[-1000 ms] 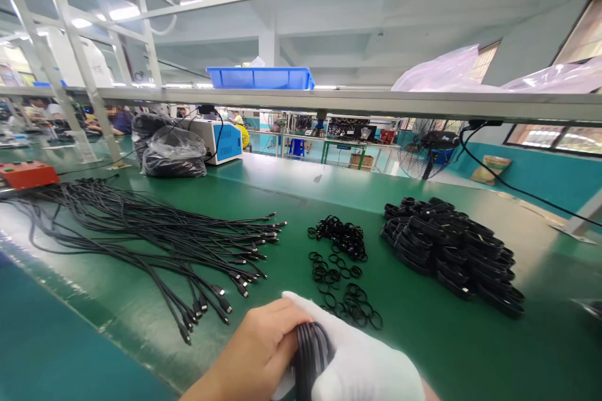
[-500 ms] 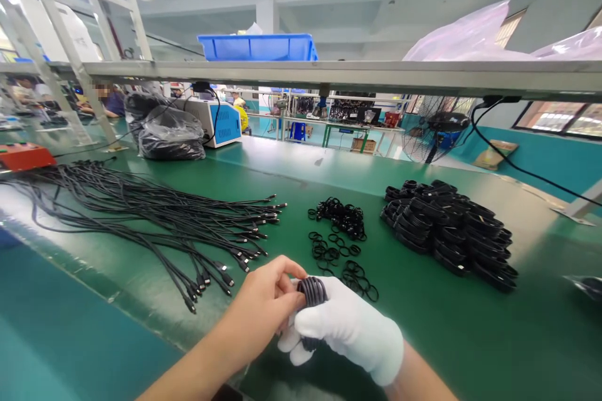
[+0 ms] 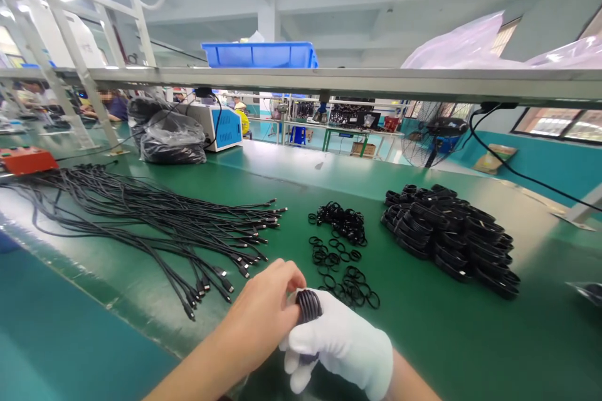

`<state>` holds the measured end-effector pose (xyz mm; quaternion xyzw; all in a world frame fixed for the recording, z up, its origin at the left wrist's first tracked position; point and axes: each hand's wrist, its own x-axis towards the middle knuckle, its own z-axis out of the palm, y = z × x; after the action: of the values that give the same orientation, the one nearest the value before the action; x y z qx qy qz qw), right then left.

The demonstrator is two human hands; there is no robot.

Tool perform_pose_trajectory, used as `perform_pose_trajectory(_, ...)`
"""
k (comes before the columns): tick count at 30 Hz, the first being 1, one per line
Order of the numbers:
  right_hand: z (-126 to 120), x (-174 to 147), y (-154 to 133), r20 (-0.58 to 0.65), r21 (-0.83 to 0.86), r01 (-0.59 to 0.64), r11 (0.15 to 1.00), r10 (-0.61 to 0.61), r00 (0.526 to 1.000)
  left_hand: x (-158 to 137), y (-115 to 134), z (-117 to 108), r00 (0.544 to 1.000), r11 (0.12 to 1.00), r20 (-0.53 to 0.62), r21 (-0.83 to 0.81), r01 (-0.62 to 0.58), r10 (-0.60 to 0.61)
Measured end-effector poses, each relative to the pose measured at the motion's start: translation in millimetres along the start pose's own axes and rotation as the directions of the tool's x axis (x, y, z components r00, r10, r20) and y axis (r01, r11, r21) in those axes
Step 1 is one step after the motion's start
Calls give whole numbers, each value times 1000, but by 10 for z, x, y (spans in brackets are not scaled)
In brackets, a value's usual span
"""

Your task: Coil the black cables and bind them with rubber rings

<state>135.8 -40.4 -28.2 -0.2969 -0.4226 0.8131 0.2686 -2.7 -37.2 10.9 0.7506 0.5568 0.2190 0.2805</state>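
Gloved right hand (image 3: 336, 333) gripped a coiled black cable (image 3: 309, 306)

At the near middle of the scene, the right hand, in a white glove, was wrapped around the coil, whose strands showed side by side. The bare left hand (image 3: 269, 301) met the coil's left side with fingers curled; whether it gripped too, I could not tell. Beyond the hands, small black rings (image 3: 341, 224) lay on the green table (image 3: 282, 183), some heaped, others scattered nearer. Loose black cables (image 3: 141, 203) stretched across the left, and a pile of coiled cables (image 3: 451, 232) rose at the right. Far left, a plastic bag (image 3: 172, 138) stood beside a blue-and-white machine (image 3: 227, 128).
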Motion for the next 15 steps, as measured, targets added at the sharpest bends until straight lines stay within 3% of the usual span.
perform_pose_trajectory(3, -10, 15, 7, 6, 14, -6, 1000, 6, 1000, -34, -57, 4, 997, 995, -42, -82, -62, 59)
perform_pose_trajectory(9, 34, 7, -34, -38, -11, -61, 998, 60, 997, -54, -163, 97, 981, 984, -103, 83, -158, 166)
perform_pose_trajectory(15, 73, 0, -29, -47, -78, -55, 995, 51, 998, -25, -138, 57, 989, 990, -58, 36, -137, 139)
